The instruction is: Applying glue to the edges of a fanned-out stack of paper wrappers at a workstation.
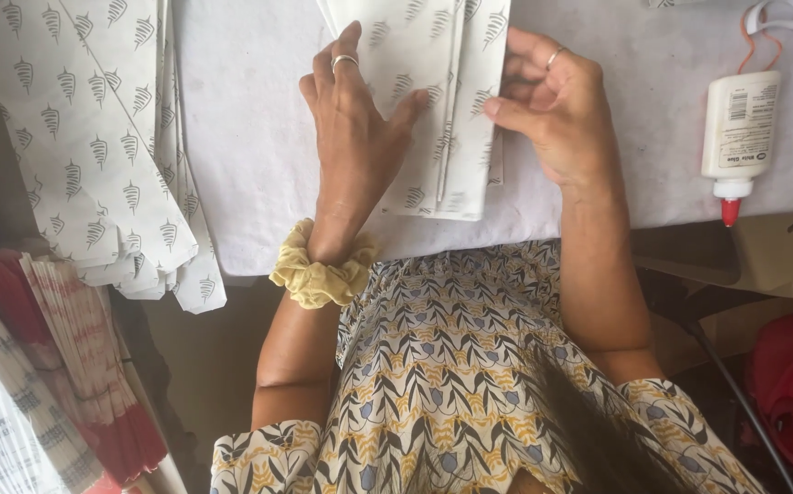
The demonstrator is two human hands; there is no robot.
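a folded sheet of white paper with a grey leaf print (433,101) is lying on the white tabletop (250,137), directly beneath both hands. the left hand (353,123) is pressing flat on its left half, fingers spread, not gripping. the right hand (557,101) is touching its right edge, fingers curled and loosely apart, thumb on the paper. left of the left hand, a stack of matching printed sheets (85,137) is hanging over the tabletop edge. well right of the right hand, a white glue bottle (738,137) is lying with its red tip pointing toward the person.
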